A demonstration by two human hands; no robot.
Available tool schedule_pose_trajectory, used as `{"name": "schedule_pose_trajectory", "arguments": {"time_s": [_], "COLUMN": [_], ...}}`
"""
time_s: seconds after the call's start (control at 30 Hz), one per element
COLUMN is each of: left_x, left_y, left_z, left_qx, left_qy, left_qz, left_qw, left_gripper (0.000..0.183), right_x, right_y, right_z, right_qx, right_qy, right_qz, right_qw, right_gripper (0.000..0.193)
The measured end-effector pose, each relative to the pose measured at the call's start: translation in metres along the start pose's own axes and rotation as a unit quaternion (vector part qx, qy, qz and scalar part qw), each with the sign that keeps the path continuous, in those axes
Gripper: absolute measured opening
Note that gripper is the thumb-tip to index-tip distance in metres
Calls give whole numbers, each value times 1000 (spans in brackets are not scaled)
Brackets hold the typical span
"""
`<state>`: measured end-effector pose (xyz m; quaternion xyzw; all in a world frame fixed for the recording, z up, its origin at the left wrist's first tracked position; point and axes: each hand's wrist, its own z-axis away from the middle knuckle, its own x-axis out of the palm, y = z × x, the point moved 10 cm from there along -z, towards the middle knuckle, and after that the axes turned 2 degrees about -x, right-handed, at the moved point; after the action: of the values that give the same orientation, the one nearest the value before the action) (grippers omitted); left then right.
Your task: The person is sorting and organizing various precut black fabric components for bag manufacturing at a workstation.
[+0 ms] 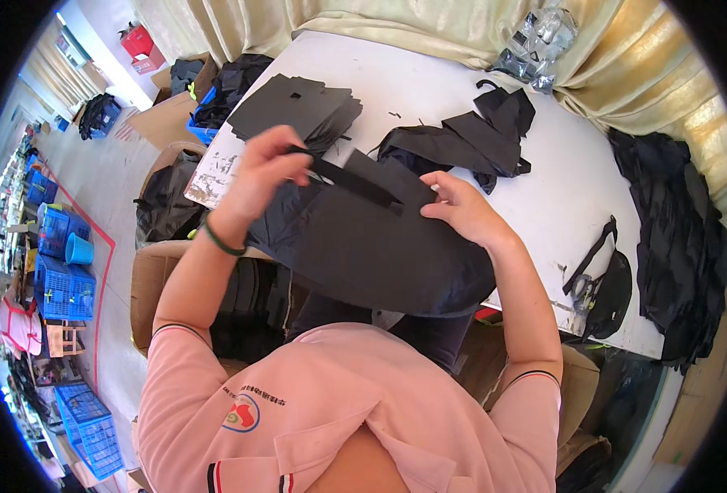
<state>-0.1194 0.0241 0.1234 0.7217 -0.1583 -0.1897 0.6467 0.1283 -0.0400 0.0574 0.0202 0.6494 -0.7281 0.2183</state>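
Observation:
My left hand [274, 168] is closed, pinching one end of a flat black strip [355, 185]. The strip slants down to the right over a large black fabric panel [380, 246], which is rounded along its near side. This panel spans from the table edge to above my lap. At its right edge, my right hand [462, 209] has curled fingers and seems to grip the panel; the fingertips are partly hidden. Just beyond my left hand lies a stack of flat dark pieces [285, 107]. Folded black fabric pieces [470, 140] rest farther right.
A white table [560, 189] stretches ahead, bordered by pale curtains [404, 33]. At right are a black waist bag [608, 287] and a long heap of black fabric [676, 246]. Cardboard boxes [156, 279] flank me. Blue crates [66, 287] stand on the left floor.

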Motion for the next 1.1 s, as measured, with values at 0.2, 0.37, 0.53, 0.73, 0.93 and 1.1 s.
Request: {"name": "schedule_pose_trajectory", "arguments": {"time_s": [0.2, 0.37, 0.53, 0.73, 0.93, 1.1], "left_x": [-155, -251, -39, 169, 223, 236], "left_y": [-50, -133, -44, -76, -121, -130], "left_z": [37, 63, -14, -57, -50, -50], "left_qx": [-55, -240, 127, 50, -168, -198], "left_qy": [197, 215, 50, -377, -566, -568], "left_qz": [125, -183, -445, -259, -175, -132], "left_qw": [971, 929, 885, 888, 788, 788], "left_gripper": [10, 11, 39, 54, 65, 71], "right_x": [-32, -32, -32, -24, -21, -22], "right_y": [89, 86, 72, 39, 16, 11], "right_z": [12, 19, 29, 43, 55, 66], "right_qx": [29, 56, 42, 1, -48, -61], "right_qy": [-8, 32, 54, 60, 91, 111], "right_qz": [149, 186, 296, 308, 324, 365], "right_qw": [988, 980, 953, 949, 940, 922], "right_gripper": [46, 48, 50, 59, 63, 62]}}
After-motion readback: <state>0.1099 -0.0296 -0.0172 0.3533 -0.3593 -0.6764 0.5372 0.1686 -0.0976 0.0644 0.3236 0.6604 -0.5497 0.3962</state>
